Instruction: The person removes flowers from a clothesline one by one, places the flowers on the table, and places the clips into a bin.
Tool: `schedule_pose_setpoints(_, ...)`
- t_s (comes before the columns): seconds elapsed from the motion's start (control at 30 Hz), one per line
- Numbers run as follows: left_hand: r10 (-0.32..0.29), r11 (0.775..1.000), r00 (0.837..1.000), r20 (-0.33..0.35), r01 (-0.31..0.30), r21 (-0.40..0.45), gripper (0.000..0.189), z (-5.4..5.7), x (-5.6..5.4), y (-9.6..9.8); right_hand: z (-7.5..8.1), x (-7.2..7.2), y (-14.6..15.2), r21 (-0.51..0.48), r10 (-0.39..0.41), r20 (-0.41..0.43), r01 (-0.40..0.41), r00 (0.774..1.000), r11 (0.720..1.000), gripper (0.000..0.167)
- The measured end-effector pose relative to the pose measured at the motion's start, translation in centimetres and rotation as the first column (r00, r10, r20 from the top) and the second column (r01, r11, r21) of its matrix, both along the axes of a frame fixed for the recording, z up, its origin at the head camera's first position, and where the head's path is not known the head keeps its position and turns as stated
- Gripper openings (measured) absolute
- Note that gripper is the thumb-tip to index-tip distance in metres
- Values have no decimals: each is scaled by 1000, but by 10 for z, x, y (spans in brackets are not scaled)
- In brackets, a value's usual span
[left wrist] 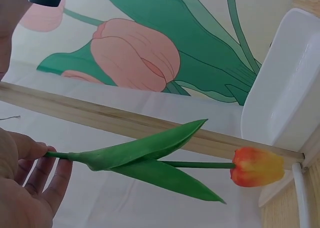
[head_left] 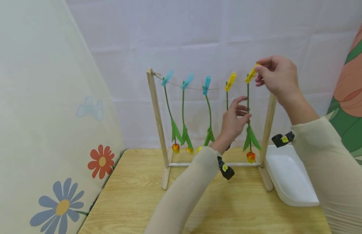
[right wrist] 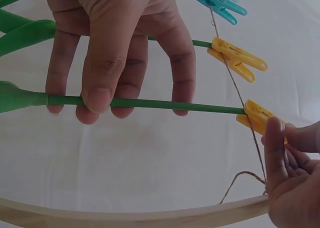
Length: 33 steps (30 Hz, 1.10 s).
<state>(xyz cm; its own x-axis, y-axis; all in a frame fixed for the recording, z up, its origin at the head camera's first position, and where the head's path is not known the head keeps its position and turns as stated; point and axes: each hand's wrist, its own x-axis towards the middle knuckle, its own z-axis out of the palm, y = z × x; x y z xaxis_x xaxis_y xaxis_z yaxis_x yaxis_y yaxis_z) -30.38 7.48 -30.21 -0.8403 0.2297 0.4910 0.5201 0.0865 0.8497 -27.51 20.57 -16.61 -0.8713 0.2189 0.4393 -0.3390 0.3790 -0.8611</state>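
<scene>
An orange-and-yellow artificial tulip [left wrist: 257, 166] hangs head down at the right end of a string. My left hand [head_left: 233, 121] pinches its green stem [right wrist: 150, 104] between thumb and fingers, above the leaves [left wrist: 150, 148]. Up at the string [right wrist: 235, 85], my right hand [head_left: 278, 76] holds the yellow clothespin [head_left: 251, 75] by its handles, thumb against fingers. In the right wrist view that clothespin's jaws sit at the stem's end and over the string. Left of it, another yellow clothespin [head_left: 230, 81] clips a second stem, its flower mostly hidden behind my left hand and arm.
Three blue clothespins [head_left: 206, 85] hold more tulips along the string toward the left. The string spans a wooden frame [head_left: 157, 117] with a white crossbar [head_left: 181, 164] low down. A white tray [head_left: 292, 175] stands on the wooden table [head_left: 134, 195], right of the frame.
</scene>
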Motion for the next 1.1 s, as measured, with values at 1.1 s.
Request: schedule_pose_setpoints(1.1,-55,998,997,-61,54,-27,57,-4,14,-14,-22,28,33,-213,228,-223,-276,948,937,28)
